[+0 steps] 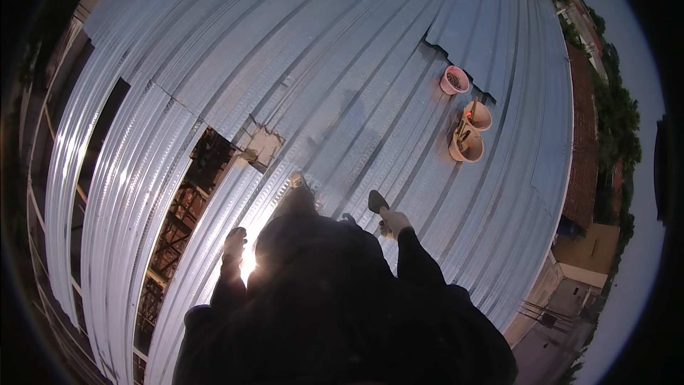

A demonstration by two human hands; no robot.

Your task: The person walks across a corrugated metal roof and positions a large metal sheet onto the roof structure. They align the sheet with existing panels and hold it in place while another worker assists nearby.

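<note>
Right hand (pixel 394 223) has fingers closed round the trowel (pixel 377 202), blade pointing forward-left from them over the metal roof (pixel 342 150); left hand (pixel 235 242) well apart, can't tell its grip.

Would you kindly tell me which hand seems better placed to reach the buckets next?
Probably the right hand: it is nearer the buckets, though it holds a dark flat tool; the left hand is farther off.
</note>
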